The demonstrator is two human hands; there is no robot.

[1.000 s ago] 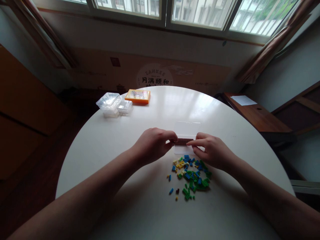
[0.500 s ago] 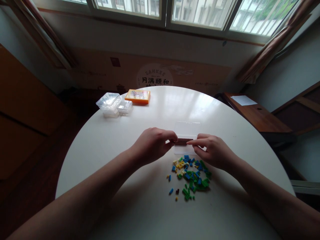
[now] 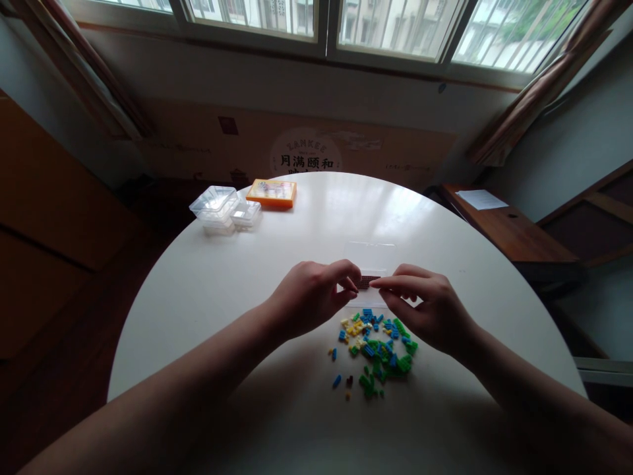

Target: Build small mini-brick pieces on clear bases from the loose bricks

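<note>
A dark brown studded building-block plate (image 3: 366, 282) lies in the open clear plastic case (image 3: 368, 251), partly covered by my fingers. My left hand (image 3: 316, 293) is at the plate's left end, index finger curled and thumb closed toward the other fingers; anything between the tips is too small to make out. From the right, my right hand (image 3: 428, 300) reaches in with its index finger stretched out to the plate's right part and its thumb apart below. Just nearer to me is a loose pile of small green, blue and yellow building bricks (image 3: 380, 349).
An orange box (image 3: 271, 193) with a picture lid stands at the far left of the round white table (image 3: 198, 330). Beside it are clear plastic containers (image 3: 215, 204), some stacked. Right of the table is a wooden desk (image 3: 519, 234) bearing a white sheet (image 3: 482, 199).
My left hand has shifted slightly right over the plate, and its thumb has come down toward me. The right thumb has moved up nearer the index finger. The brick pile looks the same.
</note>
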